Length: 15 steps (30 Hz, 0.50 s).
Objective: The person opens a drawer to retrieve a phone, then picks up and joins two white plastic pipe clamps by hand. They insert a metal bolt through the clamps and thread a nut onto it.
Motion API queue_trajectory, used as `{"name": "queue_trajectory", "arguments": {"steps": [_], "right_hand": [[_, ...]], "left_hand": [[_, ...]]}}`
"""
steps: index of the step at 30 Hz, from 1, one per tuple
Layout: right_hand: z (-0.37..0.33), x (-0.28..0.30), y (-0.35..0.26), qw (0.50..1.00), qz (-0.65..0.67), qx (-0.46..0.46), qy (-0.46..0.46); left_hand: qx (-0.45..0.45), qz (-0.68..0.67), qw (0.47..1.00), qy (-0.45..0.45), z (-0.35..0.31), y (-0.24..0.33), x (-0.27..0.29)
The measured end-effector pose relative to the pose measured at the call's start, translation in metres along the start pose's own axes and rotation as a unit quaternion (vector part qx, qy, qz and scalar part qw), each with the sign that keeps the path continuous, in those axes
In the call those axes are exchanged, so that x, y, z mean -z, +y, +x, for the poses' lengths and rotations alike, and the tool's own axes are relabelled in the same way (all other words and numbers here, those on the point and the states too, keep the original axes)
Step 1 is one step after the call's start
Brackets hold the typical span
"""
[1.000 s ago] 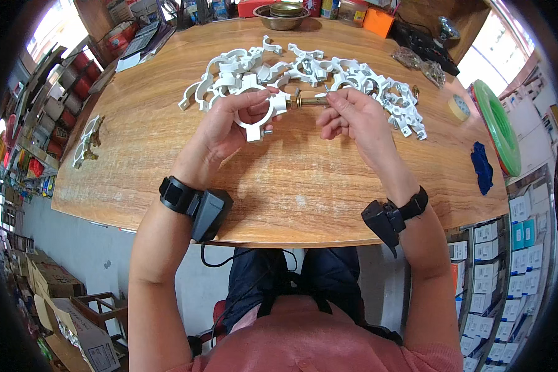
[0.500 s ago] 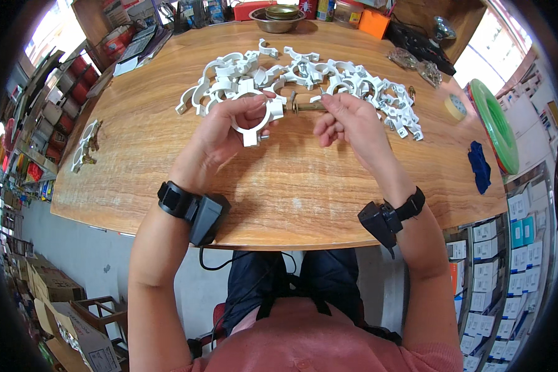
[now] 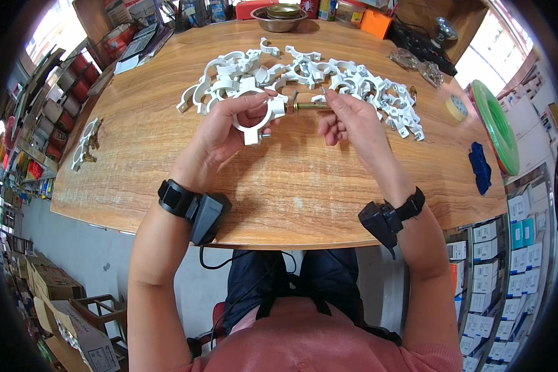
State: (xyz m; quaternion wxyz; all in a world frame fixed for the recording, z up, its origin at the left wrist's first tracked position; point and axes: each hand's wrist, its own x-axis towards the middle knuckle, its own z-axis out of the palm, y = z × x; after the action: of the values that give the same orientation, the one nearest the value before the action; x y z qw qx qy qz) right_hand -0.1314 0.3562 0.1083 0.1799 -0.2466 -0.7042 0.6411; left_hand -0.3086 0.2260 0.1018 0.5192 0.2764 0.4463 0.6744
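My left hand (image 3: 224, 127) is closed around a white ring-shaped pipe clamp (image 3: 251, 134), its opening facing up toward me. A small screw sticks out at the clamp's lower right. From the clamp's right side a brass-coloured anchor bolt (image 3: 309, 106) with a nut and washer runs level to the right. My right hand (image 3: 351, 118) pinches the far end of this bolt between thumb and forefinger, its other fingers curled. The fingertips hide that end. Whether the bolt is threaded into the clamp I cannot tell.
Behind my hands spreads a pile of white clamp parts (image 3: 304, 69). Finished-looking clamps with bolts (image 3: 85, 146) lie at the left. Along the right are a tape roll (image 3: 456, 108), a dark blue cloth (image 3: 479, 168), green coiled tubing (image 3: 495, 127) and bagged hardware (image 3: 415, 64). Metal bowls (image 3: 278, 22) stand at the back.
Both hands, with the clamp and bolt, have shifted very slightly to the right. The nut now shows closer against the clamp's side. My grip on both pieces looks the same.
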Motion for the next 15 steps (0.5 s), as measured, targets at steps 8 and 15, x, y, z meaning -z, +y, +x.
{"name": "queue_trajectory", "arguments": {"steps": [8,15], "right_hand": [[0.0018,-0.0034,0.0071,0.993,0.05,0.106,0.018],[-0.0009,-0.0049,0.0001,0.998,0.035,0.055,0.015]], "left_hand": [[-0.01,-0.007,0.999,-0.035,0.0061,-0.0029,0.0086],[-0.007,0.0,1.0,-0.017,0.004,-0.002,0.0072]]}}
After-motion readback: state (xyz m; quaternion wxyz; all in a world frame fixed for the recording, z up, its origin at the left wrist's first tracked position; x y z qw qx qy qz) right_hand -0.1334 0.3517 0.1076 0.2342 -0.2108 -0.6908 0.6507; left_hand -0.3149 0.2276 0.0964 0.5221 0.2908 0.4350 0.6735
